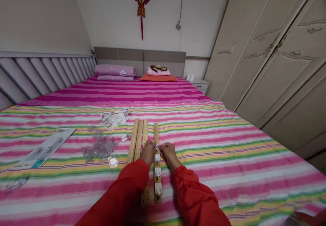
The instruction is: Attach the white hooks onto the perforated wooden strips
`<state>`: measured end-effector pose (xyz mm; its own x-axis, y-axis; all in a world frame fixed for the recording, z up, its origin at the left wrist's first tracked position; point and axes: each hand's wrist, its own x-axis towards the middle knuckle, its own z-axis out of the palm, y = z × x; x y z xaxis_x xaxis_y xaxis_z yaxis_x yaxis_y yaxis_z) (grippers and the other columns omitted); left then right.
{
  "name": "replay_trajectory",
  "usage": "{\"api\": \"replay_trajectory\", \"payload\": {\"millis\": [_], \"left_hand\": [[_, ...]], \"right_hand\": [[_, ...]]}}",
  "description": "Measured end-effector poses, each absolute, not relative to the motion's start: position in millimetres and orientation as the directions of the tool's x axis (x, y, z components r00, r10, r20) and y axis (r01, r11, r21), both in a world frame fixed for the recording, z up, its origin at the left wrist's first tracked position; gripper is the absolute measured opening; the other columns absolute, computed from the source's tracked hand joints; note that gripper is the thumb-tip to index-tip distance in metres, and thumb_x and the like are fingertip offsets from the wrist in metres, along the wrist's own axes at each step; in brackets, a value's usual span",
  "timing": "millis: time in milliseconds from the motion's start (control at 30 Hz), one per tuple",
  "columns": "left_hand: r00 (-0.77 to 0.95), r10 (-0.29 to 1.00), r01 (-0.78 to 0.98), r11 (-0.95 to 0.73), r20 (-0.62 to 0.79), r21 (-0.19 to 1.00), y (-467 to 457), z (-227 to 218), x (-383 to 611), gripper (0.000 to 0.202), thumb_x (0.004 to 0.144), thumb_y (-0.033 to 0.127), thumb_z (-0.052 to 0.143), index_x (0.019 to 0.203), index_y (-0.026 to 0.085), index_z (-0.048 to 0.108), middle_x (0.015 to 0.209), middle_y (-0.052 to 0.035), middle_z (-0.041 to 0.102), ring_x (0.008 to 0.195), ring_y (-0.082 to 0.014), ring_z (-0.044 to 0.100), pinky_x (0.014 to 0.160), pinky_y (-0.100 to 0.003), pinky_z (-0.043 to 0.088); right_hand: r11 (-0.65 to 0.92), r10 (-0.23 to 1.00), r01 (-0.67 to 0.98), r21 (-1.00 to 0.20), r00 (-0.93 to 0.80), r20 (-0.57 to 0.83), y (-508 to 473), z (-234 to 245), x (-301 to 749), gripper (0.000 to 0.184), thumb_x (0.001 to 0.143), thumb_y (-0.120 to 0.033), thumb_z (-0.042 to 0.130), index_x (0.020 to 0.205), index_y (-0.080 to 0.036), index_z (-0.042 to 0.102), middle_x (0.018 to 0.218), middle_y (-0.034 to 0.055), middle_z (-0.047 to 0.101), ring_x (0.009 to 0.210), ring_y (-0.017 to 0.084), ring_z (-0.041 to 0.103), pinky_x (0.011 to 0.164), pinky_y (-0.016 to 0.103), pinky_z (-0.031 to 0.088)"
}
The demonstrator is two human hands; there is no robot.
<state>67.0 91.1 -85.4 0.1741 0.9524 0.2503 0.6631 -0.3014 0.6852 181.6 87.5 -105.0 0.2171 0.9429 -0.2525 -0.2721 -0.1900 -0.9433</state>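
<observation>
A wooden strip with holes (156,131) lies lengthwise on the striped bedspread (193,134). Along it sit several small white pieces (158,172), each with a dark or metallic bit at its lower end. My left hand (148,153) and my right hand (168,152) meet over the strip from either side, fingers pinched on another small white piece (157,147). Its exact kind is too small to make out. To the left of my left hand lie more perforated wooden strips (139,137), side by side, partly covered by my left hand and sleeve.
Clear plastic bits (100,148) lie in a heap to the left, with plastic packets (114,118) behind. Further left are a long flat package (48,148) and a thin loop of wire or cord (17,182). Folded bedding (115,71) rests by the headboard (163,58). Wardrobes (267,59) stand right.
</observation>
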Motion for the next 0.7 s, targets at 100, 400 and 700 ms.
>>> {"api": "replay_trajectory", "payload": {"millis": [100, 400, 700], "left_hand": [[0.183, 0.96, 0.621, -0.281, 0.213, 0.732, 92.9, -81.7, 63.9, 0.013, 0.071, 0.009, 0.057, 0.067, 0.016, 0.067, 0.069, -0.0016, 0.052, 0.071, -0.0145, 0.051, 0.073, -0.027, 0.042], [-0.05, 0.976, 0.824, -0.08, 0.213, 0.561, 123.4, -43.0, -29.6, 0.027, 0.075, 0.021, 0.05, 0.093, 0.017, 0.07, 0.092, -0.0084, 0.07, 0.089, -0.022, 0.062, 0.081, -0.031, 0.044], [-0.11, 0.994, 0.991, 0.108, 0.021, 0.081, 135.9, -43.2, -64.1, 0.03, 0.073, 0.012, 0.047, 0.092, 0.018, 0.07, 0.097, -0.0173, 0.069, 0.102, -0.0353, 0.059, 0.083, -0.046, 0.039]], "right_hand": [[-0.174, 0.948, -0.273, -0.946, 0.215, -0.236, 83.5, -103.7, 182.1, 0.028, 0.057, -0.033, 0.073, 0.051, -0.02, 0.049, 0.029, -0.008, 0.045, 0.023, 0.006, 0.035, 0.027, 0.019, 0.022], [-0.144, 0.963, -0.348, -0.926, 0.166, -0.212, 84.6, -111.1, 187.8, 0.036, 0.06, -0.046, 0.072, 0.052, -0.016, 0.053, 0.04, -0.0042, 0.054, 0.028, 0.005, 0.04, 0.028, 0.017, 0.025], [-0.141, 0.962, -0.372, -0.918, 0.168, -0.216, 83.8, -111.5, 188.9, 0.036, 0.061, -0.047, 0.071, 0.055, -0.015, 0.056, 0.042, -0.004, 0.055, 0.028, 0.005, 0.04, 0.028, 0.016, 0.024]]}}
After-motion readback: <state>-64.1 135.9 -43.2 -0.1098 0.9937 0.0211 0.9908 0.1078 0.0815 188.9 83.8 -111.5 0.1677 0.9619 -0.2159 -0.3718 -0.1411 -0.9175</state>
